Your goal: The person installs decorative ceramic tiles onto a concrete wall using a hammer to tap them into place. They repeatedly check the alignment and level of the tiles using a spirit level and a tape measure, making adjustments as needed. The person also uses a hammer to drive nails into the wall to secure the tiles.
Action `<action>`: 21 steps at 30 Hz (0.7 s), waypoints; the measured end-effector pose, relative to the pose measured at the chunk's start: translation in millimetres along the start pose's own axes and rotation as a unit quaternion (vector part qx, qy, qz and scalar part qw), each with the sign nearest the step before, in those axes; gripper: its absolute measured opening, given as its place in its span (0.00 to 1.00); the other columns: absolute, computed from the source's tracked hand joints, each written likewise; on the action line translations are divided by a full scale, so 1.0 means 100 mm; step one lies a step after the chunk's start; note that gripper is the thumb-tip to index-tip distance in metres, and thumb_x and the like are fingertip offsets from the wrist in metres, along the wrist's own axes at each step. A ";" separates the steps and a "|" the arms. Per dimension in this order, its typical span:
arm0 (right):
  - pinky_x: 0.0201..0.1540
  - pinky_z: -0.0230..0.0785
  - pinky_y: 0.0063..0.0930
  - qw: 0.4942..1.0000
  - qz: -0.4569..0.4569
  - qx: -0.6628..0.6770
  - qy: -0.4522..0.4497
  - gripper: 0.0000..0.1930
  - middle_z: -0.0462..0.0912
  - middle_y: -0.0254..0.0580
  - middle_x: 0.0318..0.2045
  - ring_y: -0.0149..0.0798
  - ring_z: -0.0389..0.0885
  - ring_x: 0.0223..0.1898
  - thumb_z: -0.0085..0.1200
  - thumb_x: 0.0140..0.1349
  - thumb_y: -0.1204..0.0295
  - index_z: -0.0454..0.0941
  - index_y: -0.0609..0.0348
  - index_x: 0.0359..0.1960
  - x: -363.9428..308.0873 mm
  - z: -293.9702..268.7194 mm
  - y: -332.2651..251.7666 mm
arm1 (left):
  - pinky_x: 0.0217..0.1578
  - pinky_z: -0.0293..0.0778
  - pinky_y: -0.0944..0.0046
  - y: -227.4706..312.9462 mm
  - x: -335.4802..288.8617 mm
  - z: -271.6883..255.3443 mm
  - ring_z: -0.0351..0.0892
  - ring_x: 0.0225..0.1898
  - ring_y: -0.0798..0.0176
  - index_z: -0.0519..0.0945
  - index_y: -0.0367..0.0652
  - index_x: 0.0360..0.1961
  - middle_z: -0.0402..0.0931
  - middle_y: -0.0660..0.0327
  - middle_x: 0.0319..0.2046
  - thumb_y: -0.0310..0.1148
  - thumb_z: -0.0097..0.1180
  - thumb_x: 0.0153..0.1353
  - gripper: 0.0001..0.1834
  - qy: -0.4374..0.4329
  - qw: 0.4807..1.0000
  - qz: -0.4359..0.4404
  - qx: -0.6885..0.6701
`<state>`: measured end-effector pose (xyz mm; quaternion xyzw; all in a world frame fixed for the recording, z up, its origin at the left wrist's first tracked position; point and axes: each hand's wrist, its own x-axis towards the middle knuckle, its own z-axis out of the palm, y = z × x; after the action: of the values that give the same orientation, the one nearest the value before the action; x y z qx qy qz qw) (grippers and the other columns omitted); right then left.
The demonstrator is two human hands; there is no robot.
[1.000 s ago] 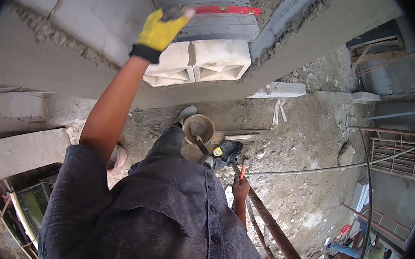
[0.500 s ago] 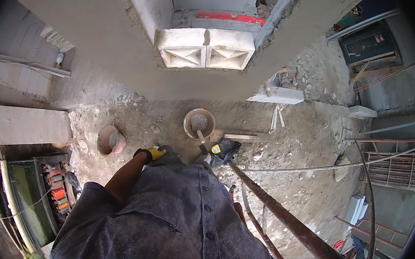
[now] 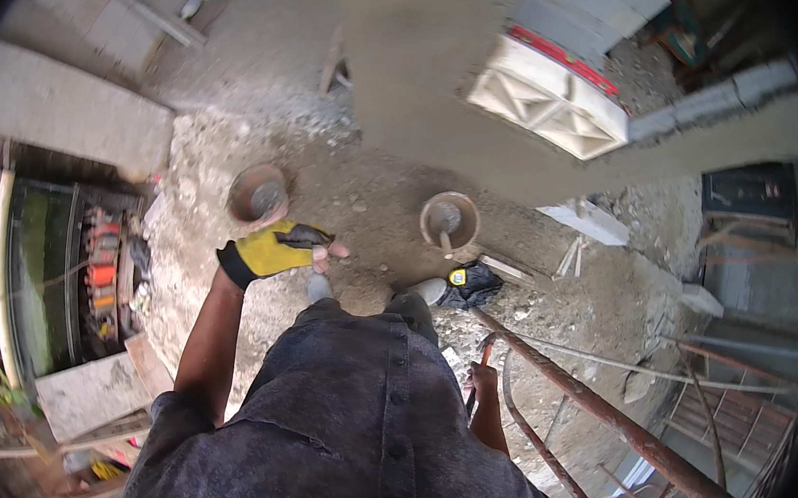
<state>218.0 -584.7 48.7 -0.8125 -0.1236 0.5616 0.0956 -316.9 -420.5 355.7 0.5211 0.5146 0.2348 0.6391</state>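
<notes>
My left hand (image 3: 284,249), in a yellow and black glove with bare fingertips, reaches out over the ground below a mortar-stained bucket (image 3: 258,195). Its fingers are stretched out and partly apart, with nothing visible in them. My right hand (image 3: 482,380) is bare and low beside my body, closed around a slim tool (image 3: 486,352) with an orange shaft and a dark end; its exact kind is unclear. Ahead of my feet stands a second bucket (image 3: 428,212) with grey mortar and a trowel (image 3: 445,241) in it. A yellow tape measure (image 3: 458,277) rests on a black bag (image 3: 480,288).
A rusty scaffold pipe (image 3: 595,412) slants across my right side. Pale vent blocks (image 3: 548,98) carry a red spirit level (image 3: 563,58) in the plastered wall opening. Wood strips (image 3: 510,268) lie by the bag. Orange and red items (image 3: 101,273) fill a rack at left.
My view has turned left. My left hand has moved out from beside my body toward the left bucket. My right hand, hidden before, now shows with the orange-shafted tool.
</notes>
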 end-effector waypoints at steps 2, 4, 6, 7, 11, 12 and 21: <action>0.14 0.61 0.30 0.998 -0.018 -0.062 0.010 0.15 0.67 0.34 0.12 0.33 0.66 0.10 0.55 0.64 0.63 0.72 0.57 0.22 -0.09 0.30 -0.13 | 0.44 0.77 0.56 -0.12 -0.82 -0.35 0.82 0.40 0.57 0.80 0.34 0.48 0.82 0.48 0.43 0.50 0.62 0.61 0.28 0.124 0.935 0.330 0.048; 0.13 0.62 0.30 0.989 -0.024 -0.139 0.050 0.16 0.68 0.35 0.12 0.34 0.67 0.10 0.55 0.64 0.63 0.73 0.56 0.21 -0.12 0.19 -0.05 | 0.42 0.75 0.56 -0.11 -1.51 -0.54 0.80 0.40 0.58 0.82 0.40 0.48 0.80 0.51 0.46 0.50 0.63 0.60 0.25 0.218 0.869 0.443 0.038; 0.16 0.64 0.31 0.973 -0.047 -0.227 -0.016 0.17 0.70 0.32 0.12 0.34 0.70 0.12 0.57 0.63 0.60 0.75 0.54 0.20 -0.30 0.54 0.05 | 0.41 0.74 0.56 0.21 -2.11 -0.76 0.78 0.40 0.59 0.83 0.45 0.48 0.78 0.54 0.49 0.49 0.64 0.60 0.22 0.237 0.848 0.472 0.038; 0.18 0.66 0.32 0.955 -0.100 -0.277 -0.042 0.17 0.72 0.31 0.13 0.35 0.72 0.13 0.58 0.63 0.59 0.77 0.55 0.21 -0.34 0.55 0.19 | 0.40 0.73 0.56 0.34 -2.27 -0.89 0.77 0.40 0.59 0.84 0.48 0.48 0.77 0.56 0.51 0.49 0.64 0.60 0.21 0.225 0.843 0.488 0.031; 0.43 0.74 0.43 0.787 -0.155 -0.595 0.051 0.23 0.85 0.50 0.30 0.50 0.84 0.37 0.51 0.61 0.50 0.85 0.59 0.36 -0.27 1.13 -0.50 | 0.37 0.70 0.56 0.62 -2.92 -1.25 0.73 0.40 0.61 0.86 0.58 0.47 0.73 0.62 0.58 0.48 0.66 0.59 0.17 0.083 0.778 0.623 0.018; 0.50 0.74 0.47 0.753 -0.165 -0.634 0.051 0.25 0.86 0.55 0.36 0.54 0.84 0.45 0.48 0.59 0.48 0.85 0.58 0.38 -0.38 1.40 -0.63 | 0.37 0.72 0.56 0.59 -2.99 -1.20 0.75 0.34 0.62 0.85 0.54 0.41 0.77 0.62 0.53 0.45 0.66 0.58 0.13 0.176 0.789 0.588 -0.029; 0.50 0.74 0.48 0.750 -0.261 -0.603 0.073 0.28 0.85 0.58 0.38 0.57 0.84 0.44 0.50 0.60 0.44 0.84 0.59 0.38 -0.43 1.91 -0.63 | 0.32 0.70 0.59 1.13 -3.00 -1.24 0.76 0.33 0.61 0.83 0.62 0.34 0.80 0.66 0.38 0.44 0.70 0.51 0.09 0.402 0.728 0.530 0.164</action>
<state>19.2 -535.2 38.1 -0.6761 -0.6363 0.2626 -0.2628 -509.9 -579.8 591.8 0.6627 0.3940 0.6350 0.0481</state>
